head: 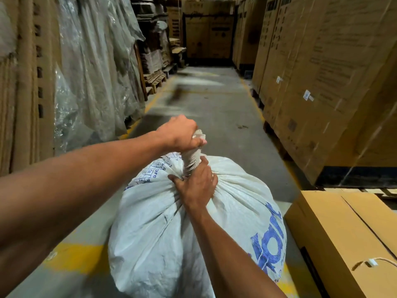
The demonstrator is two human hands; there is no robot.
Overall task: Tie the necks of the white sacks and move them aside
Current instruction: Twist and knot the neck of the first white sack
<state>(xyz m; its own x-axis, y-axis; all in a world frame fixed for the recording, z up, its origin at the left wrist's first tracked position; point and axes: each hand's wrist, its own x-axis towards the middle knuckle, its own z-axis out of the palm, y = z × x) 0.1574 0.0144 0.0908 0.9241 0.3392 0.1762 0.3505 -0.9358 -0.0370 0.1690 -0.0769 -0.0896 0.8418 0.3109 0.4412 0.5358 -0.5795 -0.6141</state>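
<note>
The bulging white woven sack with blue print (163,222) is stood on the grey concrete aisle floor (225,108), beside a flat brown cardboard box (335,231). Its twisted neck (191,161) is gripped at the top by the left hand (182,132) and at the base by the right hand (196,186), fingers curled tight.

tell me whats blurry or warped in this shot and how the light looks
Head view: a dark smear of motion blur streaks across the aisle floor; the wide lens bows the cardboard boxes at the right edge; warm, dim light, no hard glare; the left hand, right hand and white sack stay fairly sharp.
</note>
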